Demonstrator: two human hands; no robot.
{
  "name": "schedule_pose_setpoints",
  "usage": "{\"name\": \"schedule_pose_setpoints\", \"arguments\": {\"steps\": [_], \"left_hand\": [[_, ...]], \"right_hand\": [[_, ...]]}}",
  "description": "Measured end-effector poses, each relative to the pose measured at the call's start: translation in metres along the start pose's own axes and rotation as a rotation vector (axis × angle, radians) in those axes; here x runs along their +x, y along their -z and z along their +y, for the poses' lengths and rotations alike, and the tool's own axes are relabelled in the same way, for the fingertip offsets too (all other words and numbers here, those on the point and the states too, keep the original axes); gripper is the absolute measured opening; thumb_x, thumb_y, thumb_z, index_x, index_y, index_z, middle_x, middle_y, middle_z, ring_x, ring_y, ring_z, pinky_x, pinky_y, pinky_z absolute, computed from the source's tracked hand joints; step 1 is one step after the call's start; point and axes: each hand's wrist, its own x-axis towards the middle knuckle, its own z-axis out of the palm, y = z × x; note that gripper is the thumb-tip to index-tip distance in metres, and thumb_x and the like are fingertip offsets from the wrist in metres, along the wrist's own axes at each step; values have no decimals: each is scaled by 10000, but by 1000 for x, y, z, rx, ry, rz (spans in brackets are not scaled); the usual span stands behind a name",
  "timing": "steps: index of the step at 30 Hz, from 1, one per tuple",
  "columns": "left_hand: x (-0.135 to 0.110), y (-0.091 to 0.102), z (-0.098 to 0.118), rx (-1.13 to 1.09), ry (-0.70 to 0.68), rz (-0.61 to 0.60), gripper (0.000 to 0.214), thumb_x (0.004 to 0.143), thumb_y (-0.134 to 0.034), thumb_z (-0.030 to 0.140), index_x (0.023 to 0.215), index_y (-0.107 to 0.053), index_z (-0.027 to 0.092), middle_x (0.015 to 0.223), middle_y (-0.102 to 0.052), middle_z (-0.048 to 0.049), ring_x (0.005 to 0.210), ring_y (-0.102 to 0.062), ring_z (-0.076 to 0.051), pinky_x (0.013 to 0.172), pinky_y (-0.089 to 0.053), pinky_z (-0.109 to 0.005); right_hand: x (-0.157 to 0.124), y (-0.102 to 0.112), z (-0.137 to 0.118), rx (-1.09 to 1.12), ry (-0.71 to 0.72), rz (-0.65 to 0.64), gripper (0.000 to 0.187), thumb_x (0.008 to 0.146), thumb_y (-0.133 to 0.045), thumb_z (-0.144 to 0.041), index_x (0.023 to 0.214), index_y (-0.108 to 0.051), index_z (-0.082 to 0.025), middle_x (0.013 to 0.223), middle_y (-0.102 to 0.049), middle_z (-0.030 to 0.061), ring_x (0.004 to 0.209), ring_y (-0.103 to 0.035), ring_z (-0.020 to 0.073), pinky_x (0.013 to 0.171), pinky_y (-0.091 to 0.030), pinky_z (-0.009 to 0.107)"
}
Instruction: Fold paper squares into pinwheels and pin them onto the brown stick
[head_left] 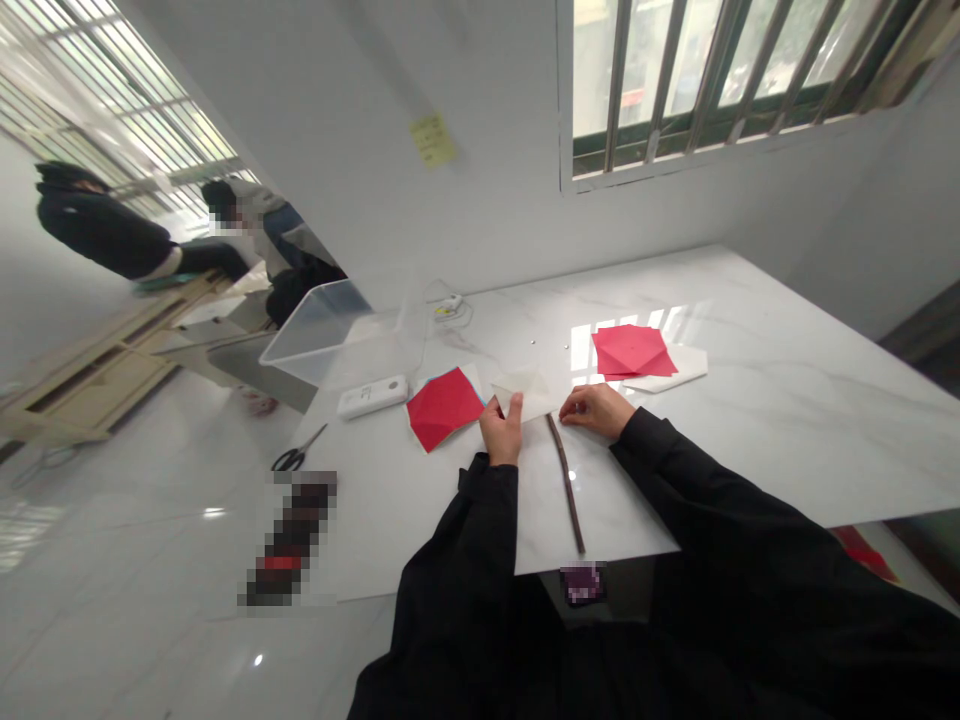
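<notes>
My left hand pinches the near left edge of a pale folded paper that lies on the white marble table. My right hand presses fingertips on the paper's right corner, fingers curled. A thin dark stick lies on the table between my forearms. A red folded paper sits just left of my left hand. Another red folded paper rests on a white sheet beyond my right hand.
A clear plastic bin stands at the table's far left, a white rectangular device before it. Scissors lie near the left edge. Two other people sit by wooden furniture at the left. A barred window is above.
</notes>
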Motion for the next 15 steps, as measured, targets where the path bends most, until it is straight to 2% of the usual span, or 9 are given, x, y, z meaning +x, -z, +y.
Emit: {"name": "schedule_pose_setpoints", "arguments": {"steps": [7,12,15], "left_hand": [[0,1,1,12,13,-1,432,820,-702,512,992,-743,118,977,-790,-127,916,-735,-254,849,-561,-332],[1,0,-2,-6,6,47,440,823,-700,513,1020,-743,122,1027,-787,-132,965,-734,-263,876,-565,-343],[1,0,-5,-19,8,58,448,830,-697,522,1035,-739,126,1039,-788,-125,987,-733,-262,901,-562,-346]], "right_hand": [[-1,-2,-5,-47,-19,63,50,829,-735,-222,833,-774,-192,790,-694,27,672,-571,136,672,-425,259],[-1,-2,-6,-5,-31,54,154,797,-781,-259,940,-791,-204,809,-716,24,696,-589,148,686,-445,263],[-1,-5,-7,-33,-13,39,139,819,-774,-278,943,-809,-227,818,-718,26,717,-591,157,697,-444,272]]}}
